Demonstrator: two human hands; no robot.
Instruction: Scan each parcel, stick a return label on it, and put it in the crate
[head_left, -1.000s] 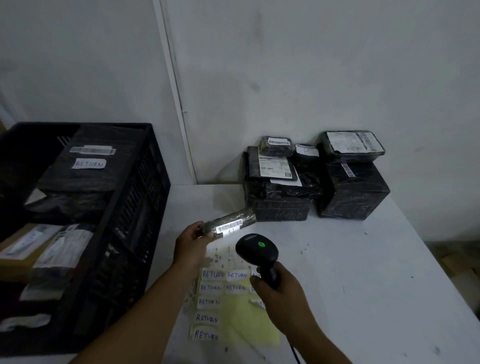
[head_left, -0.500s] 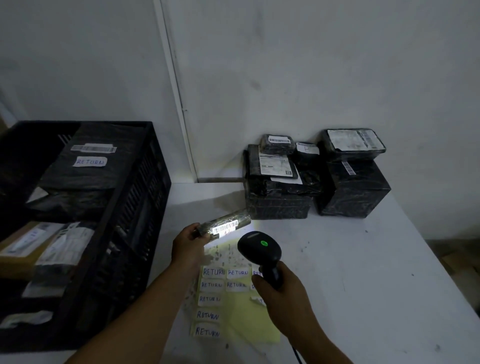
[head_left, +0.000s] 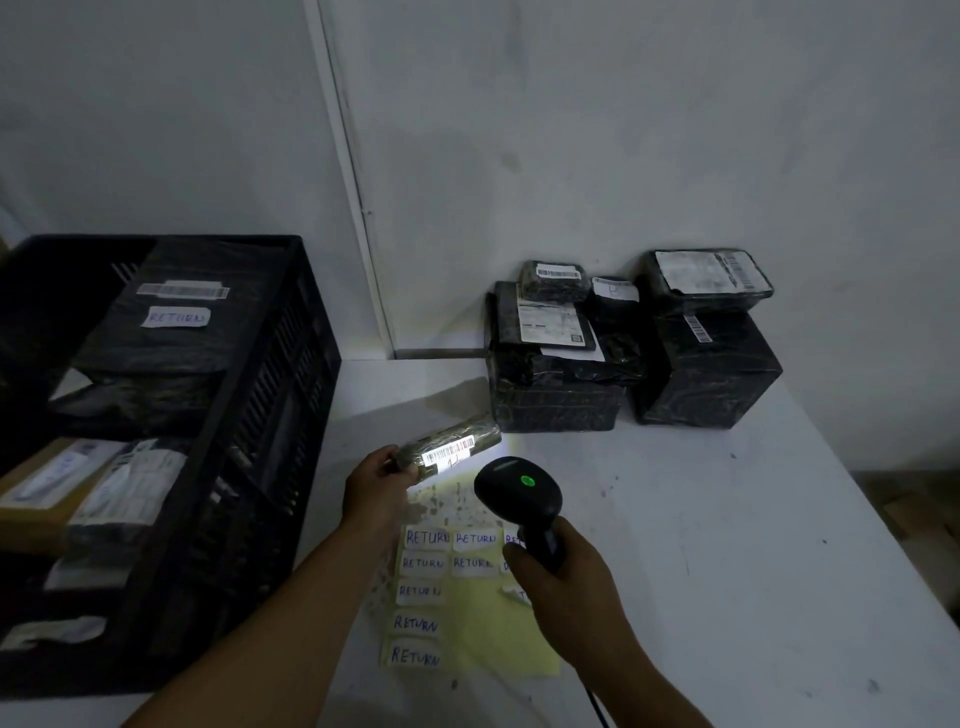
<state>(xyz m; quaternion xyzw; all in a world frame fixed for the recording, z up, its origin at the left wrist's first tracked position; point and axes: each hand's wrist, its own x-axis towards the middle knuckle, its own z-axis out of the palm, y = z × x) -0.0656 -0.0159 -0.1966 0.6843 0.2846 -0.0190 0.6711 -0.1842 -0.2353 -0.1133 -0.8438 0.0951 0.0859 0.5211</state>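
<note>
Head view: the left hand (head_left: 376, 486) grips one end of a small roll-shaped parcel (head_left: 451, 448), held above the worktop (head_left: 727, 545) near its middle, tilted with the far end higher. A white barcode strip on the parcel faces up and is lit by a bright patch of light. The right hand (head_left: 563, 577) is clenched around the handle of a black scanner (head_left: 519, 493), whose head sits just right of the parcel and points at it; a green light glows on top of the head. A cable runs from the handle down toward the near edge.

Under both hands a yellow sheet (head_left: 483, 623) lies flat on the worktop with white stickers reading RETURN in rows along its left and top parts.

At the left edge stands a black crate (head_left: 270, 415). Inside it lie several wrapped parcels, the topmost black one bearing a barcode strip and a RETURN sticker (head_left: 176, 317).

At the far edge, against the wall, a stack (head_left: 556, 395) of black-wrapped parcels with white labels stands beside a second, two-parcel stack (head_left: 706, 374) to its right, the two just beside each other.
</note>
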